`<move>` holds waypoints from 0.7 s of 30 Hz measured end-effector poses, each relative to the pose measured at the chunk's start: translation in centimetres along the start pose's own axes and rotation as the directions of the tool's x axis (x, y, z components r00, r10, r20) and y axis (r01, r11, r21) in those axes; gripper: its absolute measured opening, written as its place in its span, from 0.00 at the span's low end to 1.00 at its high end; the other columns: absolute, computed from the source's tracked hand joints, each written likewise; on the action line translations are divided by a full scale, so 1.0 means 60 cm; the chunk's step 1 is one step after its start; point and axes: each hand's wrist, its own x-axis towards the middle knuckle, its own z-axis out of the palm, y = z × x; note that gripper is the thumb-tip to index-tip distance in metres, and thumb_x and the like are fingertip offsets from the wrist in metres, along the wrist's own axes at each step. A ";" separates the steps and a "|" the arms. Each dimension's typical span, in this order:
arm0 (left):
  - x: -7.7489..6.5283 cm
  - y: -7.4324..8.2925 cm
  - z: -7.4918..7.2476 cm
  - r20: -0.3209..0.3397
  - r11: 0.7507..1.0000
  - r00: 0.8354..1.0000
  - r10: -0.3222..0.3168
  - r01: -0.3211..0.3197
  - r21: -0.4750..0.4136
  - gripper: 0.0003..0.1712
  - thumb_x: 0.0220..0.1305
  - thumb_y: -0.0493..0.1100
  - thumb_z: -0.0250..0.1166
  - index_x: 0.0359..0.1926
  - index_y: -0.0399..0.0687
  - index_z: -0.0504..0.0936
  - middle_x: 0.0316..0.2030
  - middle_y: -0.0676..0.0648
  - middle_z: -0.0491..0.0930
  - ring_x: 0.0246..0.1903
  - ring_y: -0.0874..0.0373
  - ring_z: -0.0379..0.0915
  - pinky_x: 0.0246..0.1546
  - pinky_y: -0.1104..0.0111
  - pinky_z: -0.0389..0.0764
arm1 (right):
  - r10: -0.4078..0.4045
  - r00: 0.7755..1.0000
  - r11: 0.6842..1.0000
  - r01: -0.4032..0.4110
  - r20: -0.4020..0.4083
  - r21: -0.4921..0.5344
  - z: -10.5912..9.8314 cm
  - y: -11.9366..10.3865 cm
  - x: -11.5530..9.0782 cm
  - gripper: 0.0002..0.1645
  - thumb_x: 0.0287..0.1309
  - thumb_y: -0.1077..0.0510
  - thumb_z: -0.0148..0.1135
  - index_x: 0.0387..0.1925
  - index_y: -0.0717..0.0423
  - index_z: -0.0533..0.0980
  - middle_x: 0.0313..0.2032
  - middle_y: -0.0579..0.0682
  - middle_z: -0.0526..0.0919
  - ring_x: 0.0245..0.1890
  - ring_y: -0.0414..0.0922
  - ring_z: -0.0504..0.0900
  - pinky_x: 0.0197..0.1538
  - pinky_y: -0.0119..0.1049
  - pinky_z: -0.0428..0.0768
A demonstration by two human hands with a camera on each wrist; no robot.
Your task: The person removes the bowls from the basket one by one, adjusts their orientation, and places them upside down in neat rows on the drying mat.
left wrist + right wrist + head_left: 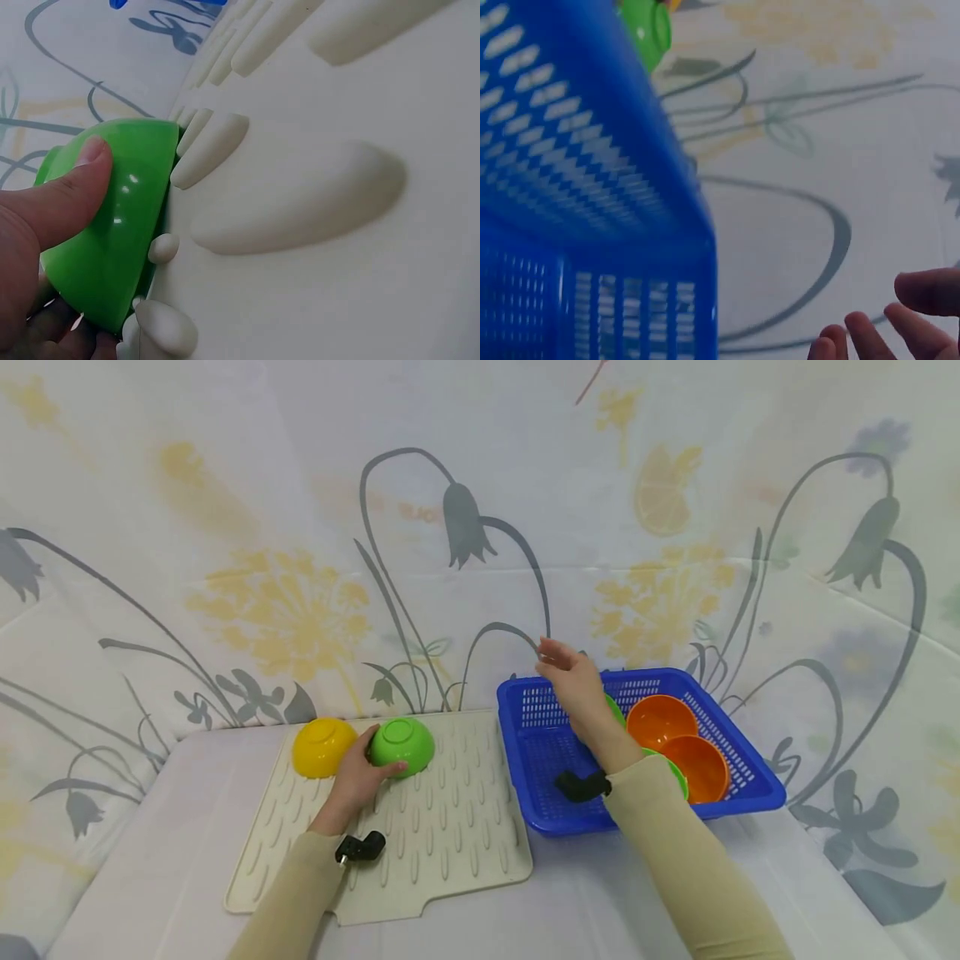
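An upside-down green bowl (405, 742) sits at the back of the cream ribbed drying mat (450, 827). My left hand (358, 775) grips it from the side, thumb on the near wall and fingers round the far side. In the left wrist view the thumb presses the outside of the bowl (127, 217), its rim close to the ridges. An upside-down yellow bowl (321, 747) rests just left of that hand. My right hand (576, 687) hovers over the blue basket (513, 747) with nothing in it, its fingers loosely extended in the right wrist view.
Inside the basket, towards its right side, are two orange bowls (660, 720), (699, 767) and green bowls (675, 774) partly hidden by my right arm. The basket stands right of the mat. A patterned cloth (420, 568) rises behind both.
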 end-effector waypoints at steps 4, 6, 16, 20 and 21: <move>0.002 0.003 -0.001 -0.002 1.000 1.000 0.001 -0.001 0.002 0.54 0.59 0.45 0.74 0.77 0.41 0.51 0.74 0.36 0.56 0.71 0.40 0.54 0.71 0.48 0.55 | 0.055 0.998 0.994 -0.051 0.037 -0.093 -0.076 0.024 0.016 0.29 0.72 0.65 0.51 0.72 0.62 0.63 0.69 0.60 0.67 0.71 0.54 0.62 0.73 0.48 0.58; 0.001 0.003 -0.001 -0.001 1.000 1.000 -0.002 0.002 0.006 0.54 0.59 0.45 0.74 0.77 0.41 0.51 0.74 0.35 0.56 0.71 0.40 0.54 0.71 0.48 0.55 | 0.072 0.996 0.989 -0.064 0.057 -0.132 -0.110 0.040 0.024 0.29 0.72 0.66 0.50 0.72 0.63 0.62 0.69 0.62 0.67 0.71 0.55 0.61 0.73 0.48 0.58; 0.001 0.004 -0.001 -0.005 1.000 1.000 0.014 -0.014 0.024 0.54 0.59 0.46 0.75 0.77 0.40 0.52 0.73 0.36 0.56 0.71 0.40 0.54 0.71 0.48 0.55 | 0.173 0.973 0.894 -0.090 0.151 -0.439 -0.192 0.089 0.035 0.30 0.66 0.73 0.44 0.69 0.65 0.66 0.68 0.65 0.66 0.70 0.62 0.60 0.68 0.57 0.64; 0.002 0.001 -0.002 -0.003 1.000 1.000 0.005 -0.005 0.018 0.55 0.59 0.46 0.75 0.77 0.41 0.51 0.74 0.36 0.56 0.71 0.40 0.54 0.71 0.48 0.55 | 0.160 0.965 0.857 -0.032 0.207 -0.515 -0.196 0.094 0.037 0.27 0.68 0.72 0.48 0.68 0.65 0.68 0.66 0.67 0.68 0.67 0.63 0.65 0.62 0.56 0.72; 0.002 0.000 -0.002 -0.003 1.000 1.000 0.005 -0.005 0.018 0.55 0.59 0.46 0.75 0.77 0.40 0.51 0.74 0.36 0.56 0.71 0.40 0.54 0.71 0.48 0.55 | 0.150 0.965 0.847 -0.012 0.217 -0.532 -0.196 0.095 0.038 0.26 0.68 0.71 0.50 0.67 0.66 0.69 0.65 0.67 0.70 0.65 0.64 0.68 0.59 0.55 0.75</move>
